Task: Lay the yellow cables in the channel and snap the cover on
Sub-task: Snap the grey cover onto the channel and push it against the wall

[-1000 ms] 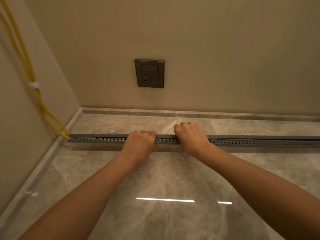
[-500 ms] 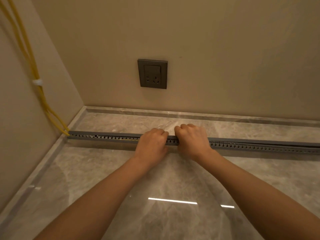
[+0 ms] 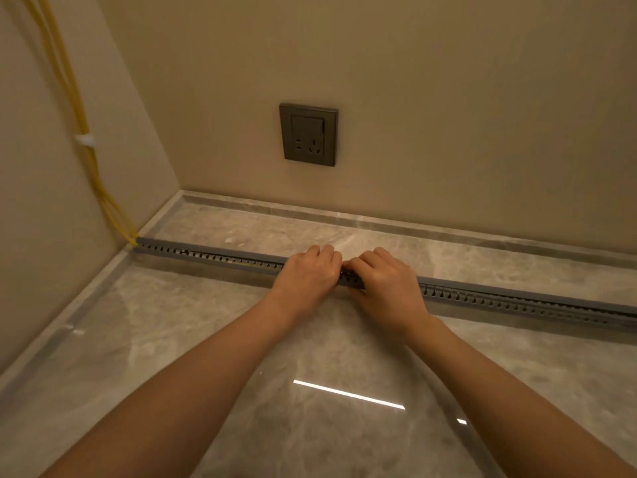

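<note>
A long grey slotted channel (image 3: 213, 257) lies across the marble floor from the left wall toward the right edge, with a grey cover (image 3: 517, 294) along its top. Yellow cables (image 3: 81, 125) run down the left wall, held by a white clip (image 3: 85, 139), and enter the channel's left end. My left hand (image 3: 308, 276) and my right hand (image 3: 387, 282) sit side by side on the channel's middle, fingers curled over the cover and pressing down. The stretch beneath my hands is hidden.
A dark grey wall socket (image 3: 308, 134) sits on the back wall above the floor. A marble skirting strip (image 3: 379, 220) runs along the back wall and the left wall. The glossy floor reflects a ceiling light (image 3: 348, 395) between my forearms.
My left hand has slid right along the channel until it is next to my right hand. The view has shifted, so the channel now slopes down to the right.
</note>
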The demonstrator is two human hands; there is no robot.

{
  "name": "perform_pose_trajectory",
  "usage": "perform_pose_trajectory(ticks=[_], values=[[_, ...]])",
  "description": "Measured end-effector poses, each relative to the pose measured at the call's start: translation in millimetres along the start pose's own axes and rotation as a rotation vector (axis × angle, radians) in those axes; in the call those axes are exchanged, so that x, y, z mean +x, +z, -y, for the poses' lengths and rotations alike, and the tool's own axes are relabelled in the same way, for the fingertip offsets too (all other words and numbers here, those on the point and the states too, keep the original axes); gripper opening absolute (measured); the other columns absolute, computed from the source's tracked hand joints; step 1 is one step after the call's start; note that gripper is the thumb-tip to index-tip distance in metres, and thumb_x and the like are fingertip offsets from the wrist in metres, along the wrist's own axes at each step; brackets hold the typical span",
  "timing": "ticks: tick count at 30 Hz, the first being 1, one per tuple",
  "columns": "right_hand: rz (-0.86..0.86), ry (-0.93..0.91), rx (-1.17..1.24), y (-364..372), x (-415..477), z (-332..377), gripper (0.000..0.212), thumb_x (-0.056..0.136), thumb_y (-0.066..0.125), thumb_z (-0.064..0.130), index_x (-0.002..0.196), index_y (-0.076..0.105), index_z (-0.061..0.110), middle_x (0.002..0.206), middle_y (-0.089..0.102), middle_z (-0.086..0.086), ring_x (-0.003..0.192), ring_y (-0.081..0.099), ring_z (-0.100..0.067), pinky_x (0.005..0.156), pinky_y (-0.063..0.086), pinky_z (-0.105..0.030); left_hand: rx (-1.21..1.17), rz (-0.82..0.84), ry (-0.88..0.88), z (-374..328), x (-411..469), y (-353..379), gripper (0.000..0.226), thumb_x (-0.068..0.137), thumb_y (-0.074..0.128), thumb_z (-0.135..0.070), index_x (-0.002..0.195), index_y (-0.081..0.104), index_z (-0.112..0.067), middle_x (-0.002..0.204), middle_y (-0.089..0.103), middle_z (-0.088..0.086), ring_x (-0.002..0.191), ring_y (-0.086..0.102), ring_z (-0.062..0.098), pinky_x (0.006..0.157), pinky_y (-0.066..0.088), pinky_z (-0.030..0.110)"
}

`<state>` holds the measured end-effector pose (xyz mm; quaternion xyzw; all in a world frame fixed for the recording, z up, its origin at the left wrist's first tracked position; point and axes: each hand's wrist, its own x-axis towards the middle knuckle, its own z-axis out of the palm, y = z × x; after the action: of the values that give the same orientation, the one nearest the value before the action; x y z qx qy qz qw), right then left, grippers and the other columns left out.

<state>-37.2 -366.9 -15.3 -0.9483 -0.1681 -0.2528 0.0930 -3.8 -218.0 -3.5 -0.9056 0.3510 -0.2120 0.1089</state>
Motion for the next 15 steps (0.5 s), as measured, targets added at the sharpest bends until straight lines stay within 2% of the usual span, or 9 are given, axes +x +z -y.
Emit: perform_pose_trajectory(ticks=[3, 6, 11, 15], values=[[0.024, -0.001, 0.023, -8, -11, -15, 0.03, 0.066, 0.078, 0.007, 0.094, 0.07, 0.008, 0.079, 0.068, -0.007, 0.07, 0.06, -0.025, 0.052, 0.047, -0.032, 0.023, 0.031, -0.032, -2, 0, -2, 0.029, 0.053, 0.085, -0.025, 0.068, 0.062, -0.016, 0.065, 0.062, -0.001, 0.055, 0.06, 0.012, 0.039, 0.046, 0.022], [0.042, -0.001, 0.018, -17, -21, -31, 0.036, 0.062, 0.081, 0.008, 0.097, 0.069, 0.006, 0.082, 0.068, -0.008, 0.073, 0.061, -0.028, 0.053, 0.049, -0.033, 0.023, 0.048, -0.051, -3, 2, -2, 0.03, 0.049, 0.086, -0.022, 0.067, 0.063, -0.014, 0.064, 0.063, 0.001, 0.055, 0.062, 0.015, 0.04, 0.048, 0.023], [0.074, 0.003, -0.056, -28, -31, -46, 0.038, 0.064, 0.084, 0.017, 0.098, 0.069, 0.006, 0.083, 0.068, -0.009, 0.073, 0.062, -0.028, 0.053, 0.049, -0.034, -0.011, 0.045, -0.053, -2, 1, 0, 0.031, 0.048, 0.086, -0.016, 0.068, 0.063, -0.01, 0.064, 0.064, 0.005, 0.055, 0.063, 0.019, 0.042, 0.049, 0.025], [0.072, -0.001, -0.177, -29, -32, -42, 0.031, 0.066, 0.078, 0.007, 0.095, 0.069, 0.004, 0.079, 0.068, -0.012, 0.069, 0.062, -0.03, 0.05, 0.05, -0.035, -0.068, 0.037, -0.054, 0, 2, 0, 0.031, 0.05, 0.086, -0.016, 0.069, 0.063, -0.006, 0.064, 0.064, 0.009, 0.055, 0.063, 0.023, 0.042, 0.049, 0.027]])
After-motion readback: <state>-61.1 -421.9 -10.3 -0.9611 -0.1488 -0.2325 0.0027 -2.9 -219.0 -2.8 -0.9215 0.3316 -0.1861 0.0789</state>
